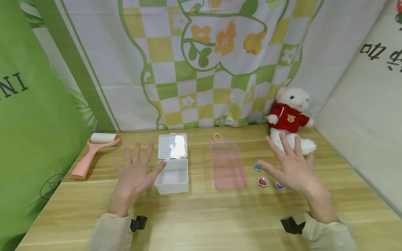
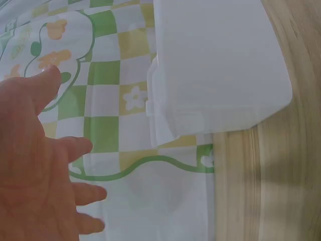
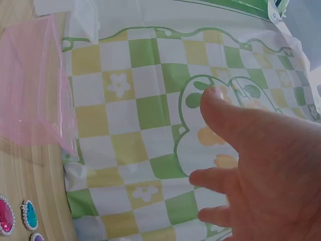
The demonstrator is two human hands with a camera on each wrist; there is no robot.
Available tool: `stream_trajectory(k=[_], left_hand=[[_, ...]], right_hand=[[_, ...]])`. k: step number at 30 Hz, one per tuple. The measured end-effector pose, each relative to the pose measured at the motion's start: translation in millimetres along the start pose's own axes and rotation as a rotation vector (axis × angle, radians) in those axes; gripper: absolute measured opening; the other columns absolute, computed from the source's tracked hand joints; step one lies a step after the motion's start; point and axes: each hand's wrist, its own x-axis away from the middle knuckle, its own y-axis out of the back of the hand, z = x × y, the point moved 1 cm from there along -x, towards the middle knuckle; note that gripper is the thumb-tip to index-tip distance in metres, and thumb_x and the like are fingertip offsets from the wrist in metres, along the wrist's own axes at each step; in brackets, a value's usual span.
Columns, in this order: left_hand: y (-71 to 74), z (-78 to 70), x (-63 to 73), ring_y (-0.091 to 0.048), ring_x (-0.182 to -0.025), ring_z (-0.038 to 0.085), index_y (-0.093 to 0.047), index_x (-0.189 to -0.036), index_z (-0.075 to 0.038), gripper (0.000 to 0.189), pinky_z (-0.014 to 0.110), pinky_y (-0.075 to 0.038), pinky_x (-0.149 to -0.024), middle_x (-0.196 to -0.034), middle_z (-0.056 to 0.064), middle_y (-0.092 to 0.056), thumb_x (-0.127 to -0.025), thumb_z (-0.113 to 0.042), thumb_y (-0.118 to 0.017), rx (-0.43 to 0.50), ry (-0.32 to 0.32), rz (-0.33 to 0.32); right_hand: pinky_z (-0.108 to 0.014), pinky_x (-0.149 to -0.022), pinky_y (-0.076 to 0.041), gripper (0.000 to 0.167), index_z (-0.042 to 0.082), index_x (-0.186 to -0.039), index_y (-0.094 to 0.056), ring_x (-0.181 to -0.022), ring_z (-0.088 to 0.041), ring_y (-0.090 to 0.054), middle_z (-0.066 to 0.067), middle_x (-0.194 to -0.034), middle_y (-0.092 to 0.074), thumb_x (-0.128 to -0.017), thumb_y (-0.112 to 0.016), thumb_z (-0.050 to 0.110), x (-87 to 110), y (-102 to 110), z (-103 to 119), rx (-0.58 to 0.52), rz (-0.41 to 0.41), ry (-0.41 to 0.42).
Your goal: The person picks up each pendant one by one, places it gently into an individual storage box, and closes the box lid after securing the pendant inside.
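My left hand is held with fingers spread beside a white plastic box whose clear lid is flipped back; it holds nothing. In the left wrist view the white box fills the upper right, beyond the spread fingers. My right hand, also spread and holding nothing, is over the right side of the table near three small gems: a blue one, a red one and a purple one. Between the hands stands a pink see-through box, its lid folded back.
A pink lint roller lies at the left of the wooden table. A small yellow ring is behind the pink box. At the back right sits a white plush bear in a red top. A patterned curtain hangs along the back.
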Motion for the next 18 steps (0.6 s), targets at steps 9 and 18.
stream_trajectory(k=[9,18], left_hand=[[-14.1,27.3,-13.3,-0.045,-0.123,0.049,-0.025,-0.148,0.005,0.077,0.054,-0.046,-0.093,-0.144,0.032,-0.036,-0.095,-0.038,-0.06,0.509,-0.064,0.072],[-41.3,61.3,-14.4,-0.036,-0.13,0.05,-0.014,-0.15,0.005,0.085,0.054,-0.038,-0.101,-0.149,0.032,-0.025,-0.09,-0.021,-0.069,0.866,-0.103,0.351]], right_hand=[[-0.061,-0.089,-0.043,0.058,-0.005,-0.134,-0.049,-0.109,-0.048,-0.055,-0.029,-0.128,-0.055,-0.089,-0.07,0.024,-15.1,-10,-32,-0.255,-0.149,0.147],[-0.048,-0.082,-0.053,0.049,-0.013,-0.128,-0.051,-0.105,-0.047,-0.058,-0.033,-0.122,-0.055,-0.095,-0.062,0.021,-25.8,-47,-97,-0.392,0.117,0.045]])
